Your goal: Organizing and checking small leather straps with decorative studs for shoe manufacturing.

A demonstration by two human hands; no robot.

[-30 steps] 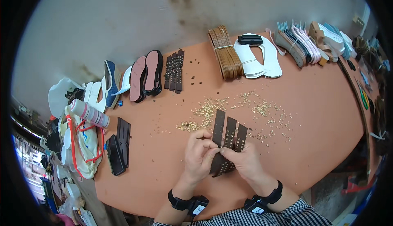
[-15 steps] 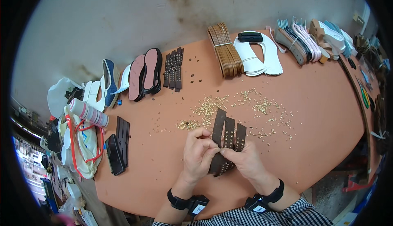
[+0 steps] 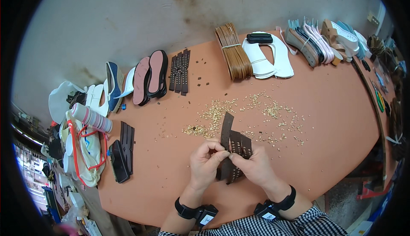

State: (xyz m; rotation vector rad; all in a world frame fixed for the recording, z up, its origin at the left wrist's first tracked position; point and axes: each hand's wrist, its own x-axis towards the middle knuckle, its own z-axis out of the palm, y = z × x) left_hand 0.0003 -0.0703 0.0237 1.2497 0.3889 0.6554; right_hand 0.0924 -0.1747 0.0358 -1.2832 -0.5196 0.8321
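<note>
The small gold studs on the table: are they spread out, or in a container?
Spread out: the gold studs lie in loose patches directly on the brown tabletop.

The strap (image 3: pixel 226 127) is dark brown, dotted with gold rows, and the loose studs (image 3: pixel 215 113) are gold too. The tabletop (image 3: pixel 337 150) is orange-brown, the wall (image 3: pixel 111 31) grey with brown stains. The sleeve (image 3: pixel 314 222) is black-and-white check, the wristband (image 3: pixel 285 200) black. The soles (image 3: pixel 158 67) are pink with black edges, the slip-on (image 3: pixel 114 84) blue, the bundle (image 3: pixel 235 61) light brown with a pale tie, the cutouts (image 3: pixel 283 58) white. Pink, white and greyish stripes ring the cup (image 3: pixel 92 117); the bag (image 3: pixel 90 167) is cream with red trim
</note>
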